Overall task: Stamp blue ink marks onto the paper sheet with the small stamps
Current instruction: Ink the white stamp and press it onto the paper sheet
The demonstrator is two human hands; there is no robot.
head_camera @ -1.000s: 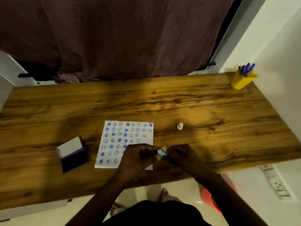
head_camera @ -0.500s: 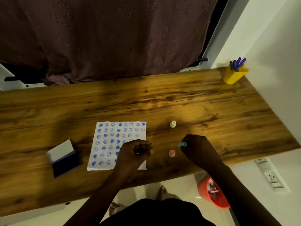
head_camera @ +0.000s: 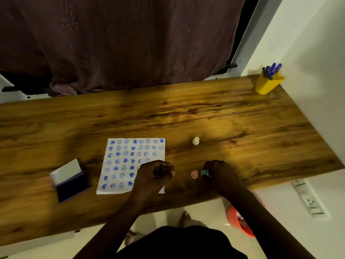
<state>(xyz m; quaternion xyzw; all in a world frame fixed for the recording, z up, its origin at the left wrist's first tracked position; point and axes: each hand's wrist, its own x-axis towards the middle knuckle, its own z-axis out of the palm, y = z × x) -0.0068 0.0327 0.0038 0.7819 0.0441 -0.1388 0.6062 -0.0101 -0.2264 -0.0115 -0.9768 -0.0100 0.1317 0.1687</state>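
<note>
The white paper sheet (head_camera: 119, 165) lies on the wooden table (head_camera: 186, 116), covered with several rows of blue smiley and heart marks. My left hand (head_camera: 155, 173) rests curled over the sheet's lower right part; whether it holds anything is hidden. My right hand (head_camera: 220, 174) pinches a small teal stamp (head_camera: 204, 172) at the table surface, right of the sheet. A pink stamp (head_camera: 194, 174) stands just left of the teal one. A cream stamp (head_camera: 195, 141) stands farther back. The open blue ink pad (head_camera: 71, 186) sits left of the sheet.
A yellow cup with blue pens (head_camera: 268, 82) stands at the table's far right corner by the wall. A dark curtain (head_camera: 121, 40) hangs behind the table. An orange bin (head_camera: 238, 222) and a wall socket (head_camera: 309, 200) sit below the near right edge.
The hands were joined around the teal stamp; they have separated. My right hand carried the teal stamp right and lowered it beside the pink stamp, which is now uncovered. My left hand stays on the sheet.
</note>
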